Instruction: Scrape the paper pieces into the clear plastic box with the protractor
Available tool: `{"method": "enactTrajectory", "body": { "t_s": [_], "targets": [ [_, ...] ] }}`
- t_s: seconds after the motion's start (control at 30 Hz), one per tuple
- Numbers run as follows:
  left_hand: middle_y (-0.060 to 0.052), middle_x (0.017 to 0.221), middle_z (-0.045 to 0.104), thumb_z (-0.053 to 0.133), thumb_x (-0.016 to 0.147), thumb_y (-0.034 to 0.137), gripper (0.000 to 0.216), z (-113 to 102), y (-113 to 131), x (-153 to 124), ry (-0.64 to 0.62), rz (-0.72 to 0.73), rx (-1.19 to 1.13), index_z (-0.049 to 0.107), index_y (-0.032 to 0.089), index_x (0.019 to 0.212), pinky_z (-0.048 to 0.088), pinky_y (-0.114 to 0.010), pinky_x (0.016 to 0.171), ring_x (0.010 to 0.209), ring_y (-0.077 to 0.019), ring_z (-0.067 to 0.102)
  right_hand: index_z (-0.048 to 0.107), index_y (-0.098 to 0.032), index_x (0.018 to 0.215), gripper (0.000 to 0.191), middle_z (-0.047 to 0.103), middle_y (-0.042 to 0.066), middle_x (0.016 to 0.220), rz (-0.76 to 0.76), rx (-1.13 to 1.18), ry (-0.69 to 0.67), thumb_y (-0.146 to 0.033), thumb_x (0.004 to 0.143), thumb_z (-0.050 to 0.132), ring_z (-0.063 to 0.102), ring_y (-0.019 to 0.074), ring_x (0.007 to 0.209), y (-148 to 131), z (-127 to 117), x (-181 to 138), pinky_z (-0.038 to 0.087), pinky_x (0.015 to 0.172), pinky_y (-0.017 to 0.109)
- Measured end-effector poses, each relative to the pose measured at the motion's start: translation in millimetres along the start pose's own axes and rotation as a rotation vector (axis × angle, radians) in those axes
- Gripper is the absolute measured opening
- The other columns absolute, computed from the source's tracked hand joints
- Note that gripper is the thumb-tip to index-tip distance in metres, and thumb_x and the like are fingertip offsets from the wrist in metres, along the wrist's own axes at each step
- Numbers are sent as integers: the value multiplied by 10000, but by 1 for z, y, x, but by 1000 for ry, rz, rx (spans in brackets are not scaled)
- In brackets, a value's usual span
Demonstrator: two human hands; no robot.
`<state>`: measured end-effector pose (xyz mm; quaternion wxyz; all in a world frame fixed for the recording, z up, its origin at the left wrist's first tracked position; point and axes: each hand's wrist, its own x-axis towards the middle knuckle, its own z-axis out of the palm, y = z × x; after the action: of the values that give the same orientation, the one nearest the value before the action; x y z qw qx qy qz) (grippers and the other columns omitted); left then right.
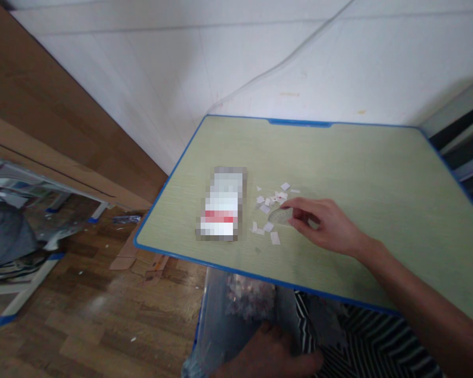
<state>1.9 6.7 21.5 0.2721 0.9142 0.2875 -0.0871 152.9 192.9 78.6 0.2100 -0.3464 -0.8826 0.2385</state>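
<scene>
My right hand [327, 226] is above the tabletop [358, 163], its thumb and fingertips pinching a clear protractor [279, 216] with marks along its curved edge. Small white paper pieces [275, 238] lie scattered beside and beneath the protractor. Below the table's front edge, my left hand [266, 354] rests low in shadow, thumb apart from the loosely bent fingers and nothing visible in it. Just beyond it is a clear plastic bag or bin [220, 310] with a heap of small pale pieces [250, 296] inside.
A pixelated white rectangular thing with a red band [223, 202] lies left of the paper pieces. The table has a blue rim [173, 253] and stands against a white wall [299, 68]. Flattened cardboard [132, 262] lies on the wooden floor [98, 325]; a brown panel [63, 89] rises at left.
</scene>
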Motion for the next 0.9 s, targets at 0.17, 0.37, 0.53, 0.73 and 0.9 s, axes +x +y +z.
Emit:
{"method": "enactTrajectory", "body": {
  "t_s": [0.17, 0.37, 0.53, 0.73, 0.9],
  "targets": [
    [-16, 838, 630, 560, 967, 261, 363, 5, 0, -1, 66, -1, -13, 441, 279, 1310, 459, -278, 639, 715, -204, 606, 663, -105, 996, 266, 586, 8, 587, -14, -16, -73, -199, 825, 481, 488, 108, 488, -2, 1, 0, 365, 518, 240],
    [-23, 857, 638, 564, 965, 257, 361, 0, 1, -2, 41, -12, -15, 449, 278, 1307, 461, -283, 662, 740, -208, 611, 651, -116, 1014, 254, 591, 8, 630, -56, -6, -143, -214, 848, 487, 506, 109, 537, -5, 3, 1, 366, 545, 235],
    [-37, 881, 646, 584, 957, 266, 376, -1, 1, -3, 6, -23, -30, 450, 286, 1307, 476, -288, 671, 772, -224, 620, 643, -105, 1019, 259, 567, -5, 607, -34, 20, -81, -208, 845, 482, 466, 95, 502, -4, 1, 1, 353, 530, 231],
    [-29, 867, 639, 563, 967, 266, 370, 2, -1, -1, 3, -19, -46, 452, 283, 1319, 483, -293, 676, 768, -222, 619, 652, -135, 970, 222, 556, -16, 581, -47, 16, -138, -213, 836, 493, 470, 97, 505, -5, 1, 1, 344, 528, 230],
    [-44, 891, 649, 555, 965, 245, 382, 0, 1, -2, 5, -23, -26, 444, 278, 1329, 484, -298, 678, 794, -237, 629, 620, -149, 1082, 268, 602, 2, 663, 13, 20, -60, -231, 866, 483, 470, 100, 527, -2, 9, 4, 364, 543, 230]
  ]
}}
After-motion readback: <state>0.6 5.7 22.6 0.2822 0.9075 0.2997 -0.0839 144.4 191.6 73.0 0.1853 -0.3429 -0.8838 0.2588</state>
